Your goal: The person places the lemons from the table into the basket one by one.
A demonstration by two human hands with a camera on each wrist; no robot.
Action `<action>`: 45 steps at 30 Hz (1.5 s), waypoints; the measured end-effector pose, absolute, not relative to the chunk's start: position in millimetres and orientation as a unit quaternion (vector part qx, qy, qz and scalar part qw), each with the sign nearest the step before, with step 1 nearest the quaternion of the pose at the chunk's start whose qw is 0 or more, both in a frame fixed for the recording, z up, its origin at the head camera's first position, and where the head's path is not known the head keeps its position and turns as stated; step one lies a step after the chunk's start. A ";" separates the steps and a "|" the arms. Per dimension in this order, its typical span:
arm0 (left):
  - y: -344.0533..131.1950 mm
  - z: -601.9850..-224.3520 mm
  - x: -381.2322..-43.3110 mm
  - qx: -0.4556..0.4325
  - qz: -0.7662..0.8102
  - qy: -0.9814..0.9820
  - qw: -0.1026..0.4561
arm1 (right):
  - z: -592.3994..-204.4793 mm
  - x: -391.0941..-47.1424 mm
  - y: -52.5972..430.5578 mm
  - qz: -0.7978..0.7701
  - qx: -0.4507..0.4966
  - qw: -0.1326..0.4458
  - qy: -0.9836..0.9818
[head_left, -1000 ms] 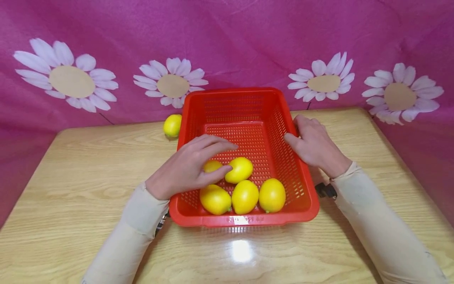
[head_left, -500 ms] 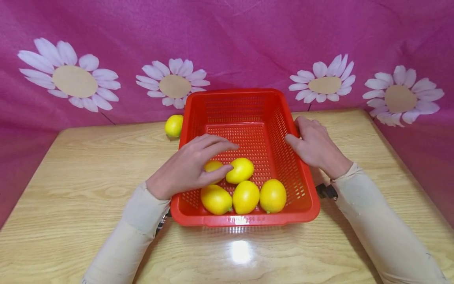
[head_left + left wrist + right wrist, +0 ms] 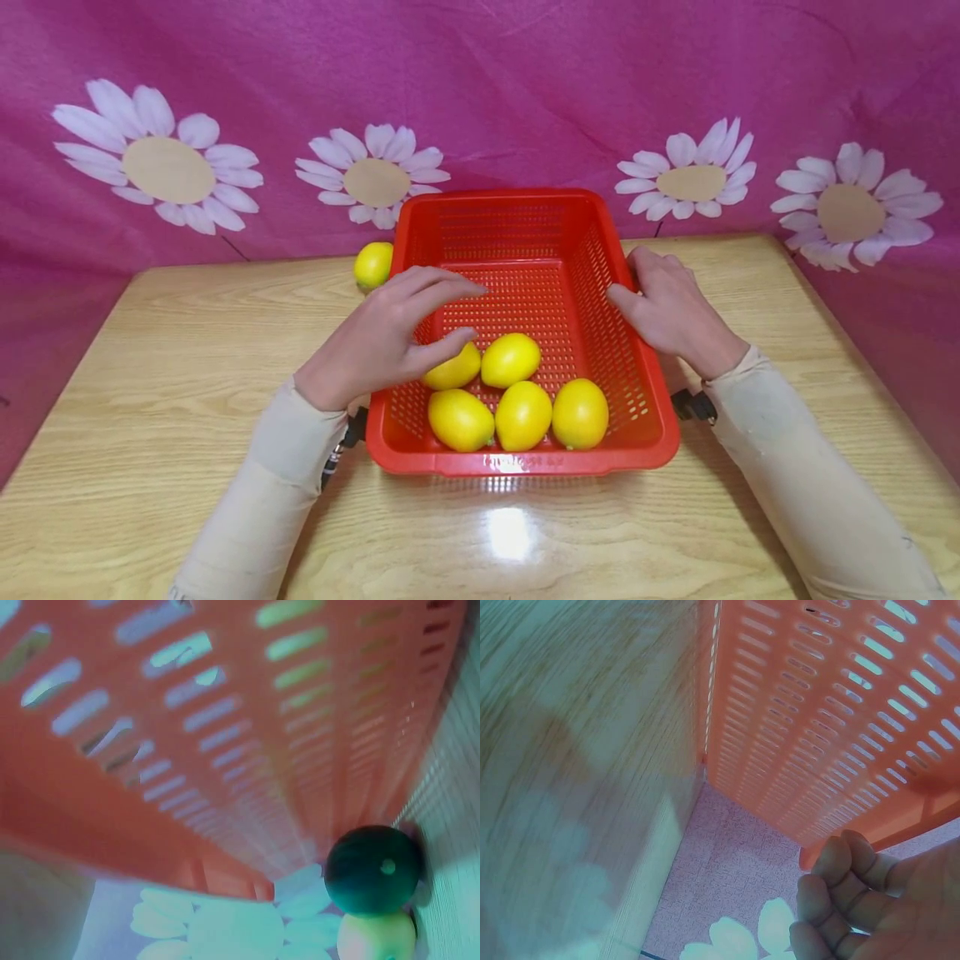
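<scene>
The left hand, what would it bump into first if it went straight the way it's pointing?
The left hand would probably meet the right wall of the red basket, near the right hand. Its height is hard to judge, so it might pass over the wall instead.

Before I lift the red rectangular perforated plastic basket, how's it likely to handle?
The red perforated plastic basket should stay fairly stiff, given its broad rim and straight walls. It'll probably feel heavier toward the near end, where five yellow oval lemons sit. Those lemons may roll if it tilts, since they're rounded and have bare floor beyond.
</scene>
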State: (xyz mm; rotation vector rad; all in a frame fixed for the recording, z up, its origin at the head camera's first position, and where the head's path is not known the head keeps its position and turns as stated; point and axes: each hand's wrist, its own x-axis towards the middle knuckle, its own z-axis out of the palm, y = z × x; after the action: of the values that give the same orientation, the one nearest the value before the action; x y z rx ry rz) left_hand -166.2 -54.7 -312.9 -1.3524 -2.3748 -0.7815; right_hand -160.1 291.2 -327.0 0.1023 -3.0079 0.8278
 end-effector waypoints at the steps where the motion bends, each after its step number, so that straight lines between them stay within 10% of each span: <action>1: -55.9 -312.6 -167.1 -0.466 -0.273 -0.828 0.151 | -327.2 -160.3 291.3 0.264 0.033 0.011 -0.964; 45: -111.4 -317.6 -201.4 -0.221 -0.271 -0.929 0.122 | -328.2 -160.4 291.5 0.258 0.033 0.013 -0.965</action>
State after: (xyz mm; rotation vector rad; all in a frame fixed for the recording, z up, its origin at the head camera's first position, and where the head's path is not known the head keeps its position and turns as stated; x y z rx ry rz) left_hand -201.4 -111.4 -317.6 -0.6449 -2.7108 -0.7909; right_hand -160.4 291.5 -328.2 0.1014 -3.0089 0.8048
